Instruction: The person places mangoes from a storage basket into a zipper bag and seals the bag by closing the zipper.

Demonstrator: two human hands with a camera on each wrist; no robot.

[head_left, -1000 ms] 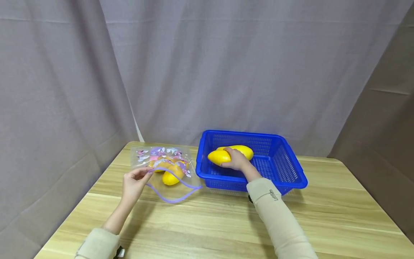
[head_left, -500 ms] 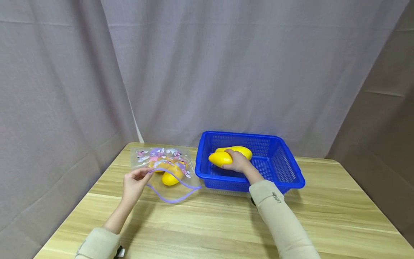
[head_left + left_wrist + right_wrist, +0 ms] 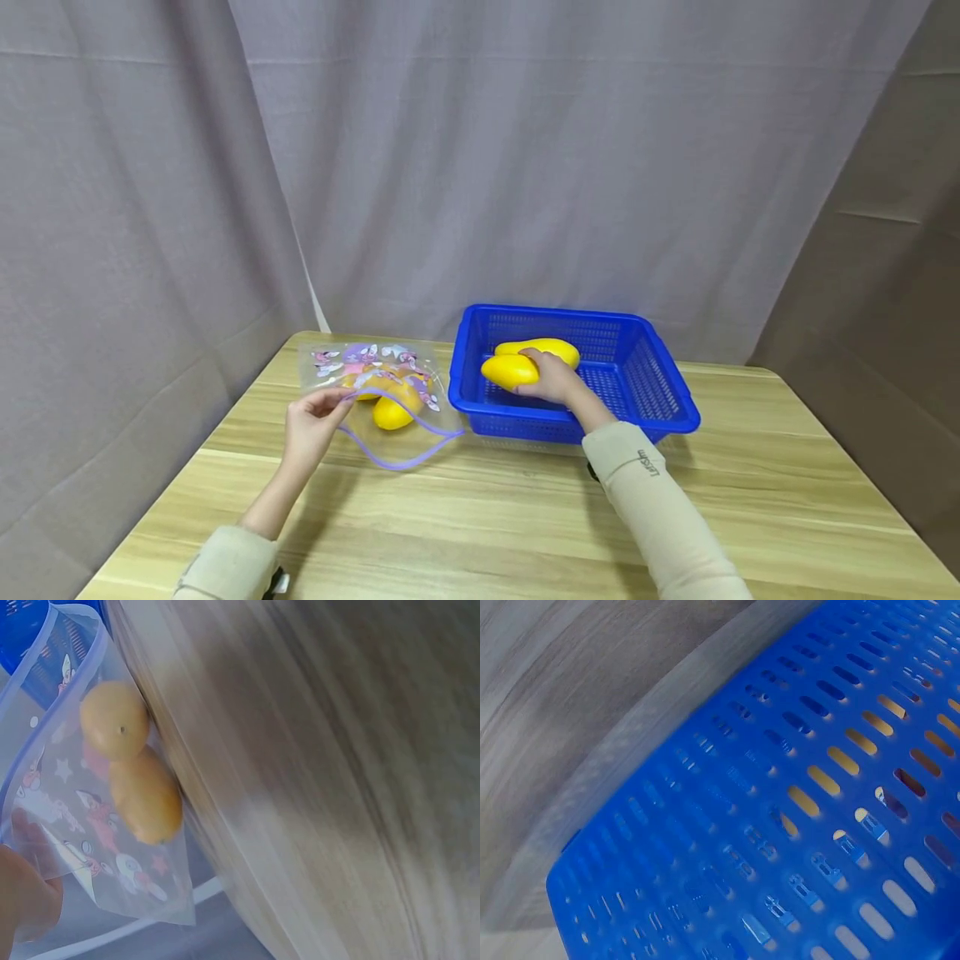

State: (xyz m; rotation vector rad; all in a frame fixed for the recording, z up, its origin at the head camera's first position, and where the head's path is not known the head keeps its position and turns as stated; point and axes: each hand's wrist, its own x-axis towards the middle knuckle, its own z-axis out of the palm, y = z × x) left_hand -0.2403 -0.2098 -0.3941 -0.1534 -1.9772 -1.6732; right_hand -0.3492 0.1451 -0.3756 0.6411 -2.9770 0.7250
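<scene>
My left hand point(image 3: 307, 429) pinches the purple-edged mouth of a clear printed zip bag point(image 3: 397, 464), whose opening gapes toward me. Inside the bag lie yellow mangoes point(image 3: 395, 412), partly veiled by the print; two mangoes point(image 3: 148, 796) show through the plastic in the left wrist view. To the right, my right hand point(image 3: 551, 379) reaches into a blue plastic basket point(image 3: 577, 312) and grips a mango point(image 3: 510, 372) near its left wall. Behind that one lies another mango point(image 3: 551, 348). In the right wrist view the basket's slotted wall point(image 3: 697, 795) mostly covers the yellow fruit.
Bag and basket stand side by side on a wooden table point(image 3: 450, 533). A grey curtain point(image 3: 525, 167) hangs along the table's back and left, with a browner cloth point(image 3: 885, 275) at the right. The basket's near rim stands between the bag's mouth and the mangoes in it.
My right hand has shifted the gripped mango slightly toward the basket's near side, away from the mango behind it. The left hand keeps its hold on the bag. The head view has shifted a little.
</scene>
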